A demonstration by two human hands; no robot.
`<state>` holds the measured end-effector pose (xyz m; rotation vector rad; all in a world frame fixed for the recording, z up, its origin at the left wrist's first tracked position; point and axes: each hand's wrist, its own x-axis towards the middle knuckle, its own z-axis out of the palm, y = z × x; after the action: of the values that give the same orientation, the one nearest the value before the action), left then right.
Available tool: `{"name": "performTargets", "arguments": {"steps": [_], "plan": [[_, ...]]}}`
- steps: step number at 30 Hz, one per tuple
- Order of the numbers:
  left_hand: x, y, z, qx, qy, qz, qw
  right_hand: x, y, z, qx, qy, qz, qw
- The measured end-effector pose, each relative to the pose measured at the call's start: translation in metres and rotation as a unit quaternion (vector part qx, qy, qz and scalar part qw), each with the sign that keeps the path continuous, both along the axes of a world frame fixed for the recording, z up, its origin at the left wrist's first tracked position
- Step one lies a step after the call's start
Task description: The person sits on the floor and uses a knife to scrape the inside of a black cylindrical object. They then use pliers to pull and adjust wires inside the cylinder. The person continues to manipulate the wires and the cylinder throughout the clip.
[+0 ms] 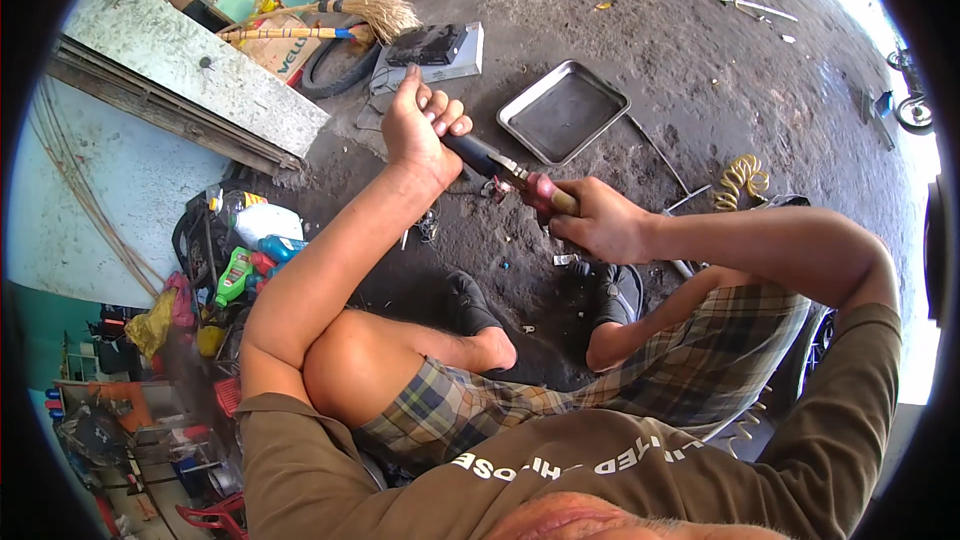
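Observation:
My left hand (425,128) is closed round the upper end of a long black cylindrical part (475,154) with a metal fitting at its lower end. My right hand (590,217) grips a tool with a red body and tan handle (545,194) that meets that fitting, between my knees and above my feet in dark sandals. A metal tray (563,112) lies on the dirty floor just beyond, with a long T-handled tool (675,172) beside it.
A yellow coiled hose (740,180) is at the right. A broom (355,15), a tyre (335,75) and a box with a black object (430,55) are at the back. Bottles (250,255) and clutter lie by the left wall. A motorbike wheel (915,112) shows at far right.

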<state>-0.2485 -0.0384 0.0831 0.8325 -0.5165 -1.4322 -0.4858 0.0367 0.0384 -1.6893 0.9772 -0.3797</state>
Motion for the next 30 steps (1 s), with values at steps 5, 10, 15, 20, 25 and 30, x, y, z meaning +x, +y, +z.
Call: {"name": "performTargets", "arguments": {"steps": [5,10,15,20,25,30], "plan": [[0.0,-0.002,0.004,-0.004,-0.011,0.004,1.0,-0.002,-0.006,0.003,-0.004,0.01,0.005,1.0],[0.002,-0.001,0.019,-0.011,-0.03,0.006,0.999,0.002,-0.005,0.01,-0.009,0.003,-0.006,1.0],[0.004,-0.005,0.027,-0.019,-0.044,-0.001,0.999,0.006,-0.005,0.019,-0.02,0.005,-0.003,1.0],[0.004,-0.006,0.031,0.007,-0.057,0.006,0.998,0.008,0.0,0.037,-0.02,0.036,-0.007,0.999],[0.002,-0.007,0.032,0.027,-0.07,0.017,0.997,0.012,0.005,0.034,-0.044,0.065,-0.025,0.997],[0.001,-0.009,0.029,0.054,-0.076,0.037,0.995,0.013,0.006,0.028,-0.106,0.087,-0.027,0.99]]}}
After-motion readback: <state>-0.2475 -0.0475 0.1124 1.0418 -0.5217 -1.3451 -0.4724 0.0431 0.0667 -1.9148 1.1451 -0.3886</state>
